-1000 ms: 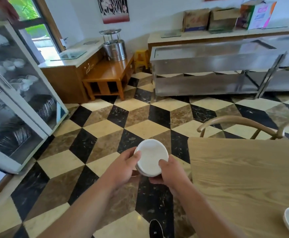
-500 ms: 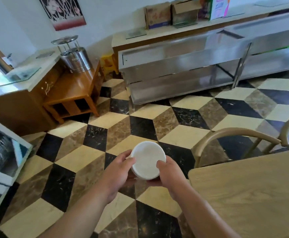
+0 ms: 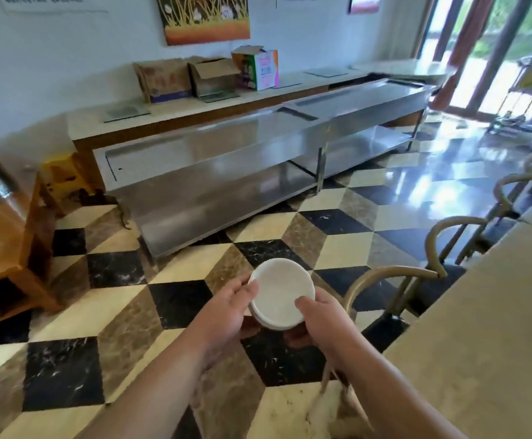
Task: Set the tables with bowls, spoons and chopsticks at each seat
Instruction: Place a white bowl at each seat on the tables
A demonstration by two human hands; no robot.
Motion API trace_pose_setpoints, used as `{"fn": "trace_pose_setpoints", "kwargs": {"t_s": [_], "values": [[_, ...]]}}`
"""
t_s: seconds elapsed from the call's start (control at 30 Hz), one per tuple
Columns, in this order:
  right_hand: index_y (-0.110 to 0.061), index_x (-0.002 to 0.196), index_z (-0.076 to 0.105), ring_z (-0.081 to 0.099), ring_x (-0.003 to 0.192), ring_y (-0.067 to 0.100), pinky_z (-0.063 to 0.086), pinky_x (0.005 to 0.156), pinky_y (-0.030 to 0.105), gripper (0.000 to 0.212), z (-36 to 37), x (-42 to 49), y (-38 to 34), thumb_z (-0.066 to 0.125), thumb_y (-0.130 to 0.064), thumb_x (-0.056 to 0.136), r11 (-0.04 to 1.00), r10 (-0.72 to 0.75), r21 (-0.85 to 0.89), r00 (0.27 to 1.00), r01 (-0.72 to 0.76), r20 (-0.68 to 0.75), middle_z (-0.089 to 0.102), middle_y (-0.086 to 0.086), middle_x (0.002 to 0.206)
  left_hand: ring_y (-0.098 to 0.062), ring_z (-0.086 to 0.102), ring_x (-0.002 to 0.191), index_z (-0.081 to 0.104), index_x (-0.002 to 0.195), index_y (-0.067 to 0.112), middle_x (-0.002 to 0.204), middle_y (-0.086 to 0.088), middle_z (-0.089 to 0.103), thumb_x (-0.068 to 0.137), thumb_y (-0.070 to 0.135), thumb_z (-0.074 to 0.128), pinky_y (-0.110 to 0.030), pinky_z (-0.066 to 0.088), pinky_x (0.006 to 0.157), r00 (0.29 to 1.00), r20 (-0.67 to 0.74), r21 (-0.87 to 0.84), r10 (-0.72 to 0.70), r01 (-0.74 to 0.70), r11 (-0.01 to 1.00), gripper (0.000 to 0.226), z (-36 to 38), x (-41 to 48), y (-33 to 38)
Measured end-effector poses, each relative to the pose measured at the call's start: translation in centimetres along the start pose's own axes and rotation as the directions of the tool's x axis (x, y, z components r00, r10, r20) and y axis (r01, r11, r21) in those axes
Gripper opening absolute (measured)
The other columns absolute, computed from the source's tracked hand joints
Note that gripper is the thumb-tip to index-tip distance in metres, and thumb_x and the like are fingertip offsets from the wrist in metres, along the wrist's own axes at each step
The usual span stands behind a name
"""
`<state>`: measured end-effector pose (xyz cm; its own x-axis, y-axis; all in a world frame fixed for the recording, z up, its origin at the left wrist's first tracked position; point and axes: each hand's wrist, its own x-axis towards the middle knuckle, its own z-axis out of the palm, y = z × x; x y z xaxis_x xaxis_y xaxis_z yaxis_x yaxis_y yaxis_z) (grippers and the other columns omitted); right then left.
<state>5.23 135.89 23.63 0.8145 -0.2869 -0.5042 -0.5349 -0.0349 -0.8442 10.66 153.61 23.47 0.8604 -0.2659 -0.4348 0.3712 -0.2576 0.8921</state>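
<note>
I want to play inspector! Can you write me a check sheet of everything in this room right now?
Surface: wooden table at right, bare where visible.
Job's things: stack of white bowls held over the floor; no spoons or chopsticks seen.
Clutter: cardboard boxes on the back counter.
Grippers: left hand and right hand both grip the bowls.
Cables: nothing seen.
Surroundings: chequered floor, steel counter, bentwood chairs.

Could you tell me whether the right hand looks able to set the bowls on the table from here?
Probably yes: the right hand grips the bowls, and the table lies bare just beside it.
</note>
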Motion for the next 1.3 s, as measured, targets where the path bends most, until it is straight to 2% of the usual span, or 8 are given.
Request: {"fn": "trace_pose_setpoints", "kwargs": {"t_s": [0.23,0.33,0.47,0.73,0.87,0.97,1.1,1.3], "values": [[-0.03,0.15,0.042,0.079,0.09,0.022,0.069,0.067,0.034,0.044,0.2,4.6,-2.2,0.054,-0.031,0.108,0.986,0.119,0.146,0.964,-0.086,-0.237,0.067,0.006,0.116,-0.015,0.065,0.107,0.05,0.132,0.05,0.118,0.013,0.062,0.105,0.059,0.051,-0.036,0.061,0.09,0.972,0.225,0.124,0.068,-0.098,0.987,0.029,0.3,7.2,5.8],[-0.033,0.147,0.042,0.08,0.088,0.022,0.069,0.069,0.036,0.041,-1.0,7.4,-2.7,0.054,-0.031,0.108,0.97,0.159,0.227,0.941,-0.091,-0.299,0.068,0.007,0.114,-0.017,0.067,0.11,0.051,0.136,0.05,0.121,0.013,0.063,0.103,0.064,0.05,-0.04,0.06,0.097,0.95,0.306,0.195,0.061,-0.125,0.973,0.036,1.7,11.2,7.0],[-0.033,0.131,0.042,0.08,0.084,0.024,0.07,0.07,0.04,0.026,-3.1,12.5,-2.7,0.054,-0.027,0.109,0.948,0.182,0.311,0.919,-0.07,-0.349,0.067,0.009,0.112,-0.017,0.066,0.11,0.052,0.136,0.05,0.122,0.013,0.062,0.105,0.063,0.045,-0.031,0.058,0.081,0.93,0.365,0.252,0.045,-0.145,0.957,0.034,4.8,17.2,8.9],[-0.022,0.126,0.048,0.075,0.087,0.024,0.068,0.062,0.033,0.016,-11.6,26.0,-4.5,0.048,-0.027,0.111,0.9,0.246,0.432,0.882,-0.053,-0.403,0.062,0.008,0.112,-0.031,0.072,0.109,0.063,0.134,0.046,0.131,0.0,0.066,0.113,0.047,0.042,-0.049,0.062,0.098,0.92,0.383,0.371,-0.085,-0.069,0.926,0.03,13.5,32.5,15.0],[-0.023,0.128,0.048,0.074,0.097,0.027,0.069,0.075,0.046,0.019,-16.8,30.2,-6.0,0.048,-0.028,0.11,0.888,0.243,0.459,0.87,-0.021,-0.43,0.062,0.008,0.115,-0.032,0.073,0.108,0.062,0.133,0.039,0.126,-0.004,0.068,0.114,0.041,0.043,-0.047,0.065,0.091,0.891,0.427,0.377,-0.154,-0.02,0.926,0.027,18.4,37.9,18.5],[-0.024,0.13,0.048,0.071,0.102,0.028,0.069,0.076,0.047,0.022,-20.8,32.2,-6.5,0.049,-0.03,0.109,0.874,0.261,0.487,0.841,0.004,-0.475,0.061,0.007,0.115,-0.033,0.075,0.109,0.06,0.14,0.037,0.13,-0.01,0.07,0.112,0.043,0.046,-0.039,0.068,0.077,0.857,0.484,0.387,-0.178,-0.027,0.922,0.032,22.7,41.1,20.7],[-0.024,0.131,0.049,0.069,0.104,0.033,0.069,0.074,0.048,0.025,-25.1,33.4,-5.9,0.045,-0.032,0.108,0.826,0.319,0.562,0.784,0.046,-0.533,0.06,0.01,0.117,-0.031,0.075,0.111,0.062,0.131,0.038,0.128,-0.006,0.072,0.11,0.042,0.048,-0.043,0.068,0.085,0.778,0.588,0.419,-0.221,-0.059,0.906,0.026,28.3,43.6,22.4],[-0.019,0.12,0.06,0.076,0.087,0.041,0.068,0.074,0.057,0.034,-29.2,34.3,-4.7,0.043,-0.039,0.099,0.754,0.507,0.654,0.581,0.059,-0.637,0.071,0.019,0.105,-0.032,0.082,0.098,0.066,0.127,0.028,0.11,-0.011,0.082,0.107,0.036,0.061,-0.04,0.068,0.078,0.599,0.722,0.512,-0.347,-0.124,0.85,0.022,35.8,47.3,23.6]]}}
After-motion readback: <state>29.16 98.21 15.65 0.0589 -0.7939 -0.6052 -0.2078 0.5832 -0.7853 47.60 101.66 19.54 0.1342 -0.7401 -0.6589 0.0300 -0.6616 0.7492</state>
